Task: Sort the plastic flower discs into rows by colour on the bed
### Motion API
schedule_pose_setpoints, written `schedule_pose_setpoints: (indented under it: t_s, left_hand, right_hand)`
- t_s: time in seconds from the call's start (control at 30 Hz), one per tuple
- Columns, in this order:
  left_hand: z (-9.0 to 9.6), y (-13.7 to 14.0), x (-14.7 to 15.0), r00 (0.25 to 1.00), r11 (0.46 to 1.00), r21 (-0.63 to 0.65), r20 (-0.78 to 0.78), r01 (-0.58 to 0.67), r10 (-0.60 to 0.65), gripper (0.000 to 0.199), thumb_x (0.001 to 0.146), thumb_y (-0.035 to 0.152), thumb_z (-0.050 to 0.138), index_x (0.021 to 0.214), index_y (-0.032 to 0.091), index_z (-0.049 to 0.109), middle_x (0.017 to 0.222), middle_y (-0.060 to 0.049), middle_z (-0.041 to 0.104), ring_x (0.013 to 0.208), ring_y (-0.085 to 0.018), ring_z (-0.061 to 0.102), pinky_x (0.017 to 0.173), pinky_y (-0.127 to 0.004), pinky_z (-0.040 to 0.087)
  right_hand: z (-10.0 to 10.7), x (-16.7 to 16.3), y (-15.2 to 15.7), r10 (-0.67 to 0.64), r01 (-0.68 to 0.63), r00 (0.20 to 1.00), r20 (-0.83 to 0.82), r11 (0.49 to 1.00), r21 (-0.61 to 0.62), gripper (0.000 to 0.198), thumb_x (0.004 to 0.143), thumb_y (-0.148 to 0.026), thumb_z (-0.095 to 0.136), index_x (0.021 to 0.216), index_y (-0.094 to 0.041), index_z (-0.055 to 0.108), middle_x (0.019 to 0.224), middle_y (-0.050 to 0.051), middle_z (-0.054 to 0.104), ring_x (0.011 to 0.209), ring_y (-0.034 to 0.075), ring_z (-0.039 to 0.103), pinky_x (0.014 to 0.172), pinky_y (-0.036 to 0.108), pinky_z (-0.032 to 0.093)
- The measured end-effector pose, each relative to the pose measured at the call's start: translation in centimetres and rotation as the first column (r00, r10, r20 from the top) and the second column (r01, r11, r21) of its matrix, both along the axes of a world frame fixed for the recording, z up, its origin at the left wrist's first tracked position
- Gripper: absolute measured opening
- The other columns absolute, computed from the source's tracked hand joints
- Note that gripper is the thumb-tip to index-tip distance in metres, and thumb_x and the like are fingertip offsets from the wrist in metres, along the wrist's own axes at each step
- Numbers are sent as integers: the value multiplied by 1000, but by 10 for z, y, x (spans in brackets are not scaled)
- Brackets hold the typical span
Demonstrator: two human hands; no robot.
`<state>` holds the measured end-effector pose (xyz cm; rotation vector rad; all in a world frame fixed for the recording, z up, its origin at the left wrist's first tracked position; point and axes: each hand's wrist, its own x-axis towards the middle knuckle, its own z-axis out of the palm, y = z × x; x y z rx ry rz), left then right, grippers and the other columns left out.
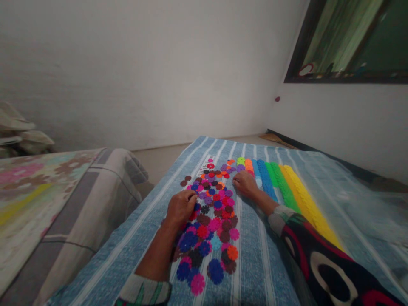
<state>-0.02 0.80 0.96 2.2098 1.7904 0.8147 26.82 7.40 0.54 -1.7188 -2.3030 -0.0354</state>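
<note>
"Pink-flowered sheet and grey cloth lie well to the left of the flower pile. What comes after them?"

"Blue cloth with white stripes. It looks woven, and it goes under the flower pile too."

"Where is the left hand?"

"At the left edge of the flower pile, with flat pieces right beside its fingers. The fingers are curled in. I can't tell if it has a piece pinched inside."

"What are the pieces like?"

"Flat and round, with bumpy edges like petals. Pink, red, purple, brown, black, dark blue and orange are all mixed up, some on top of others."

"And the right hand?"

"Just off the far right side of the flower pile, near some purple pieces. It's bent into a loose fist. I can't see what is under its fingers."

"What is right of the pile?"

"Long, ridged rows of orange, blue, green and yellow. Past those is see-through plastic, all blurry."
</note>
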Motion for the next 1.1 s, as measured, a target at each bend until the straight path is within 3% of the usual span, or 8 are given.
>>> schedule_pose_setpoints:
  t_s: [0.2,0.33,0.63,0.93,1.1]
  left_hand:
    - [-2,3,-9,978,983,3,102,-183,182,35,81,38,44,86,21,74,91,-5,76,87,-20,68,79,-28,47]
    - [1,2,-13,958,972,-14,165,-236,235,36,80,39,46,86,18,75,87,-5,76,83,-21,68,78,-28,47]
    - [-1,4,-17,909,942,-15,258,-336,328,32,76,38,48,79,20,75,76,-2,74,76,-20,67,71,-27,48]
    - [0,6,-19,909,943,-20,258,-333,326,32,75,38,47,78,20,74,81,-4,75,81,-23,68,75,-31,48]
    - [1,7,-18,918,948,-11,245,-318,311,32,75,38,47,75,20,74,78,-4,74,79,-24,68,74,-32,48]
  right_hand:
    - [-6,-24,-12,69,-71,996,-65,997,-37,25,92,-29,51,93,-19,74,99,9,69,98,21,58,83,29,38]
    - [-12,-31,-17,90,-99,989,-116,993,-70,22,91,-30,53,92,-19,73,98,7,69,96,19,58,81,27,38]
    - [-12,-30,-15,10,-26,988,-152,994,-102,23,92,-26,50,99,-22,72,106,5,67,102,17,57,83,25,38]
    - [-7,-51,-10,-116,106,990,-85,988,-116,28,92,-38,51,93,-20,72,107,12,65,102,24,56,82,33,41]
    - [-5,-55,-11,-144,129,984,-103,982,-139,27,91,-35,50,96,-21,73,110,12,64,105,25,56,85,36,43]
